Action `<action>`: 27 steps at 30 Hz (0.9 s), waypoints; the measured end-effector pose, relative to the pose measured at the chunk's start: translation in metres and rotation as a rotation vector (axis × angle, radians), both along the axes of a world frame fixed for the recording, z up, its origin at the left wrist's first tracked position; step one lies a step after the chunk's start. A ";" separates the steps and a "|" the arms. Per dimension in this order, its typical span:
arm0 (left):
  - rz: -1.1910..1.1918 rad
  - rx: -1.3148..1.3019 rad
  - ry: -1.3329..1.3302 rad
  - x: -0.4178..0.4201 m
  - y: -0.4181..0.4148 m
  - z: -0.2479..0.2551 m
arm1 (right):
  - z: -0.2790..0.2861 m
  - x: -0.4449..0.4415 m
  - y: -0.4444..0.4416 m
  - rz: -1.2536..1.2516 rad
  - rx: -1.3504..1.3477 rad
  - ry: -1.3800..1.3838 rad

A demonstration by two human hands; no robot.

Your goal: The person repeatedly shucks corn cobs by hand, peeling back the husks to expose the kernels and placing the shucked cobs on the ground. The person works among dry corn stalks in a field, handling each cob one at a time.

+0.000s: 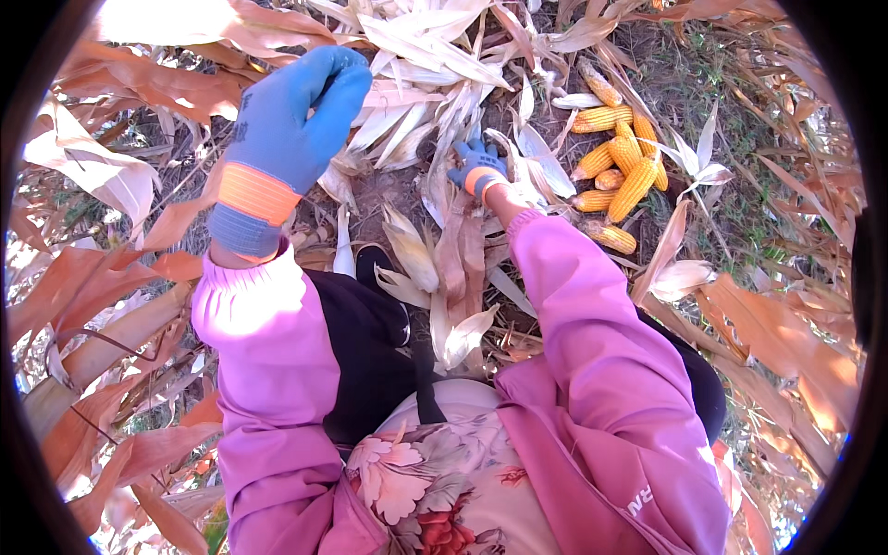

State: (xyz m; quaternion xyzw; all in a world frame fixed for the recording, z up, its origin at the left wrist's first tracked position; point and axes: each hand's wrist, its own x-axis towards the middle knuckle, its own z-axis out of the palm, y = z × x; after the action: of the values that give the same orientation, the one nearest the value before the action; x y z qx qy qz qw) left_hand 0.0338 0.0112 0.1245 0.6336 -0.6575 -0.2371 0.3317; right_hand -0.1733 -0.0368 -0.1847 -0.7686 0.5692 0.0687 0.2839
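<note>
My left hand, in a blue-grey work glove with an orange cuff, is raised at the upper left with its fingers curled; whether it holds anything does not show. My right hand, gloved alike, reaches down to the dry corn husks at the centre, its fingers spread against them. To its right lies a pile of husked yellow corn cobs on the ground. A corn ear partly in its husk lies between my arms, near a dark shoe.
Dry corn stalks and leaves crowd the left side. More brown leaves stand at the right. Loose pale husks cover the ground at the top, and low grass grows beyond the cobs.
</note>
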 end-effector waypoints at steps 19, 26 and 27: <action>0.040 0.052 -0.070 0.018 -0.002 0.000 | -0.003 0.058 0.110 0.485 0.382 0.177; 0.082 -0.011 0.099 0.005 -0.001 0.019 | 0.032 0.080 0.102 0.556 0.348 0.011; 0.080 -0.013 0.095 0.007 -0.002 0.018 | 0.037 0.082 0.101 0.574 0.351 0.031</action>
State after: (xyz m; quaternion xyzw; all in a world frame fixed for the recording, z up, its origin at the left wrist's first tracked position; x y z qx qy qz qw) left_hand 0.0408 0.0096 0.1424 0.6453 -0.6168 -0.2490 0.3758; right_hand -0.0917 0.0637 -0.1472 -0.8357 0.3133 0.2546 0.3724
